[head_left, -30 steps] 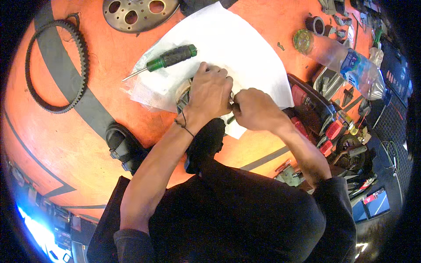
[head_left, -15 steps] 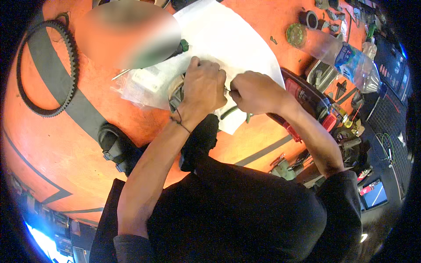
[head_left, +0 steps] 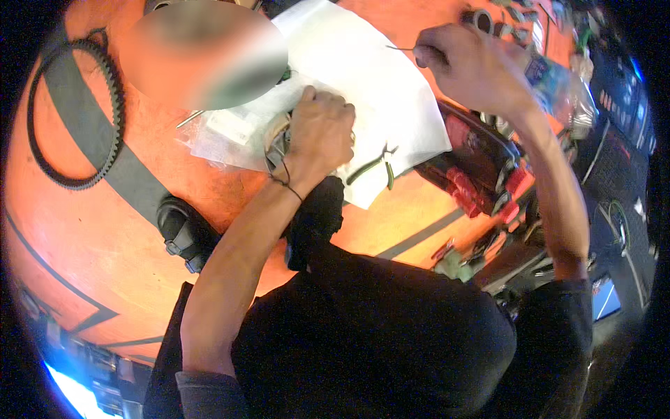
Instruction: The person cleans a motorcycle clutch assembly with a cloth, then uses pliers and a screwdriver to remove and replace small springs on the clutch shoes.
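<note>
My left hand is closed over a round metal part, mostly hidden under the palm, on a white sheet. Raised at the upper right, my right hand is closed, with a thin dark rod sticking out leftward from its fingers; the rest of the rod is hidden. A pair of pliers with green and black handles lies on the sheet's near edge, to the right of my left hand.
A toothed black belt lies on the orange table. Near my left forearm is a black strapped object. A clear plastic bottle, a dark red container and assorted parts stand right. A blurred patch covers the upper left.
My right hand has moved up and to the right, away from my left hand, carrying the thin rod. The pliers now show fully. My left hand has barely shifted.
</note>
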`<state>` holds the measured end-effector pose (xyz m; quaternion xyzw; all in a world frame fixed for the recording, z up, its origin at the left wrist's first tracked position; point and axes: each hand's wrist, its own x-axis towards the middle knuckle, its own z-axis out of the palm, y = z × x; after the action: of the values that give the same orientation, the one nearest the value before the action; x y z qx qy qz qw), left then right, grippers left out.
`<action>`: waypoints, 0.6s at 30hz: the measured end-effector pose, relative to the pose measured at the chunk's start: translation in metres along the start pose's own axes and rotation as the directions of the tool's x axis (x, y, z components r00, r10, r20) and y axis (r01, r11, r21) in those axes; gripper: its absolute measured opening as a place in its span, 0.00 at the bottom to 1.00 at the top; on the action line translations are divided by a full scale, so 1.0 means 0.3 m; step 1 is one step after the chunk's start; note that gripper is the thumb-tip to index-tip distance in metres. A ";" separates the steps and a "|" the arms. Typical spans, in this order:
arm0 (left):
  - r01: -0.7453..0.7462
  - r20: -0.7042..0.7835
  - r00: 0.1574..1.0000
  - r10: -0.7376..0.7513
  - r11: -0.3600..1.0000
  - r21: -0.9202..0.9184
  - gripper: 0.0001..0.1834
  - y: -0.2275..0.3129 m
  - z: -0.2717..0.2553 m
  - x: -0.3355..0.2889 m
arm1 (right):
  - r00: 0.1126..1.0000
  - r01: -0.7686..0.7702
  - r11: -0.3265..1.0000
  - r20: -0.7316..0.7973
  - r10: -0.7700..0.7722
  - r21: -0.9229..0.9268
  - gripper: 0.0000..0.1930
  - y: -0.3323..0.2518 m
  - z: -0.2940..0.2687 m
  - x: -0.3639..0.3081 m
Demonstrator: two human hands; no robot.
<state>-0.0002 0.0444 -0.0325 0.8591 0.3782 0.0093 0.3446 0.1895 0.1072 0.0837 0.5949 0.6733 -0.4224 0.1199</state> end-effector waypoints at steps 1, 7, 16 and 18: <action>0.000 0.020 1.000 0.000 1.000 -0.005 0.10 -0.016 -0.015 -0.012 | 1.000 -0.002 0.993 -0.003 0.002 -0.118 0.12 -0.062 -0.052 0.008; -0.071 -0.026 0.997 0.070 0.997 -0.023 0.09 -0.018 -0.023 0.033 | 0.970 -0.122 0.987 -0.199 0.141 0.107 0.10 -0.005 0.165 -0.110; -0.176 -0.013 0.984 0.176 0.981 -0.075 0.17 -0.055 -0.046 0.026 | 0.926 -0.269 0.710 -0.028 0.376 0.651 0.10 -0.043 0.514 -0.277; -0.221 -0.033 0.975 0.219 0.971 -0.089 0.19 -0.053 -0.059 0.023 | 0.918 -0.277 0.784 -0.089 0.387 0.555 0.11 -0.045 0.546 -0.270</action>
<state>-0.0103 0.0669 -0.0302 0.8787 0.2836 0.0748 0.3765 0.1427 -0.0651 0.0426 0.7531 0.4222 -0.5027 -0.0444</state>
